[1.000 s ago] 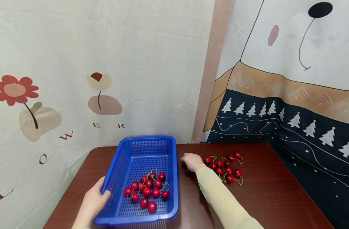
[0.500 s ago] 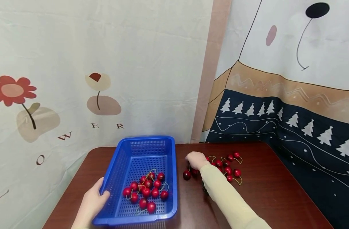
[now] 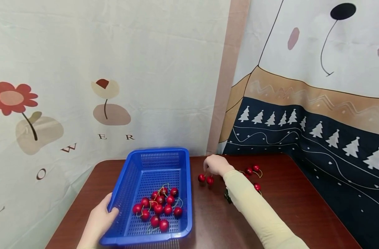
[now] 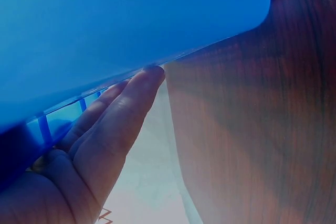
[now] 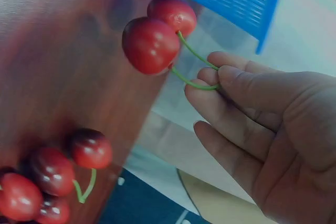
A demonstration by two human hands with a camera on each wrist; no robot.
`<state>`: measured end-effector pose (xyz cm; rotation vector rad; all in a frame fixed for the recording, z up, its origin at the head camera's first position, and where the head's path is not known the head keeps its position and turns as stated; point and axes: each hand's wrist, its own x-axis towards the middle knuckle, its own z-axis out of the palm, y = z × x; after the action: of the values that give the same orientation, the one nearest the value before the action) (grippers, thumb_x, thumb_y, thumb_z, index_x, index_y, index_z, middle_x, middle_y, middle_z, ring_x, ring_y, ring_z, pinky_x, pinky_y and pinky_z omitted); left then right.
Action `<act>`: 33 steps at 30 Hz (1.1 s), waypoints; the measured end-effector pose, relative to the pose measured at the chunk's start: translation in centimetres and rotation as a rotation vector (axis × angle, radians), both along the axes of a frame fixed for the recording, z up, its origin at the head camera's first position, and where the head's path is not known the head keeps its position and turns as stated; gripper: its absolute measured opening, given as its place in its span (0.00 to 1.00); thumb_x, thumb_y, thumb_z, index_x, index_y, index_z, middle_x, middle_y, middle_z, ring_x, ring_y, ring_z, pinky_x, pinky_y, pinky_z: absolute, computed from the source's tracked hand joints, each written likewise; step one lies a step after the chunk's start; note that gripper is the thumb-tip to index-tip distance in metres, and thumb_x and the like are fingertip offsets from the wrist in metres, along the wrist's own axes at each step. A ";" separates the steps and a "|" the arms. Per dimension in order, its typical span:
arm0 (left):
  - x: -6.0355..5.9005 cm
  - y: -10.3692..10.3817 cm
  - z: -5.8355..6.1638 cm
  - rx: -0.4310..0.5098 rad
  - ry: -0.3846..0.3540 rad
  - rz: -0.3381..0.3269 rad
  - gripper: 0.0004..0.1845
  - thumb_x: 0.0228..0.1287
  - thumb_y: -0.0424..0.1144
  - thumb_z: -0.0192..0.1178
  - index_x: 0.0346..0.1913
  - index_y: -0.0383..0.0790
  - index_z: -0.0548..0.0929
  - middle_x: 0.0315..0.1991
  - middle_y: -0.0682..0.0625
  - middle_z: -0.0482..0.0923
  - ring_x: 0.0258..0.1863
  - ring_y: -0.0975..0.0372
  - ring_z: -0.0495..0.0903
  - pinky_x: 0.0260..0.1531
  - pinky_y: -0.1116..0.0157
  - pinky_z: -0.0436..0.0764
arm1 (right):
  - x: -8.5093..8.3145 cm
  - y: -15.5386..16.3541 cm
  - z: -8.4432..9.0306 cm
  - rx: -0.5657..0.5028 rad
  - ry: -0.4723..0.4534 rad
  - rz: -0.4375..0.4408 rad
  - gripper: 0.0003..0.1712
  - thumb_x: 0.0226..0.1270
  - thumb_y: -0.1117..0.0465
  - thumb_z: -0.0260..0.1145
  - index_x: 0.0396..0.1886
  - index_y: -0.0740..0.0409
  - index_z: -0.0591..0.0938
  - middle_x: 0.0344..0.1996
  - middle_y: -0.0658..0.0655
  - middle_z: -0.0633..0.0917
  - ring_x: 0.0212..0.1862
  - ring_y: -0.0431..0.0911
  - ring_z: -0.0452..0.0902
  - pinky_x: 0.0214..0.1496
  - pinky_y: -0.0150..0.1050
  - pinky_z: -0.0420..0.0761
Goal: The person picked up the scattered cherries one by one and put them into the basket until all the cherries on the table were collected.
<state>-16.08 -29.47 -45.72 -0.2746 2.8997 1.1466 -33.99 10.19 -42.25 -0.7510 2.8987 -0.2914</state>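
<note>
cherry pair (image 3: 206,178) | lifted off table since before, right hand (image 3: 216,165) pinching stems | left hand (image 3: 99,221) grips basket (image 3: 155,162)

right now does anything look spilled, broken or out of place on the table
Nothing looks damaged or spilled. The blue basket sits flat on the table, steadied by the left hand. The right hand pinches a cherry pair by the stems, and the loose cherries lie whole beside it.
</note>
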 end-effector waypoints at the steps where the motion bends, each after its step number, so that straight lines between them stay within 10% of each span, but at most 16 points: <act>1: 0.0 0.0 0.0 -0.003 0.002 0.000 0.32 0.65 0.34 0.53 0.71 0.31 0.60 0.57 0.25 0.74 0.49 0.38 0.79 0.46 0.39 0.77 | 0.0 0.1 0.4 -0.017 0.006 -0.002 0.10 0.63 0.68 0.66 0.30 0.50 0.89 0.30 0.48 0.85 0.29 0.41 0.77 0.34 0.40 0.79; 19: 0.0 0.1 0.1 -0.004 0.005 0.006 0.32 0.65 0.33 0.53 0.71 0.32 0.61 0.57 0.25 0.74 0.48 0.39 0.80 0.45 0.39 0.78 | 0.7 -1.8 7.6 -0.272 0.107 0.090 0.08 0.68 0.63 0.65 0.40 0.52 0.90 0.35 0.48 0.87 0.38 0.42 0.80 0.43 0.36 0.81; 33: 0.0 0.1 -0.1 0.010 -0.003 0.008 0.32 0.66 0.33 0.52 0.72 0.31 0.60 0.57 0.25 0.73 0.48 0.39 0.80 0.44 0.39 0.78 | 2.6 -7.5 8.1 -0.439 0.002 0.174 0.09 0.70 0.63 0.64 0.42 0.55 0.89 0.39 0.50 0.88 0.37 0.40 0.85 0.43 0.32 0.81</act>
<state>-16.06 -29.39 -45.77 -0.2873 2.8921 1.1599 -31.41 2.66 -34.18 -1.0548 2.7722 -0.9227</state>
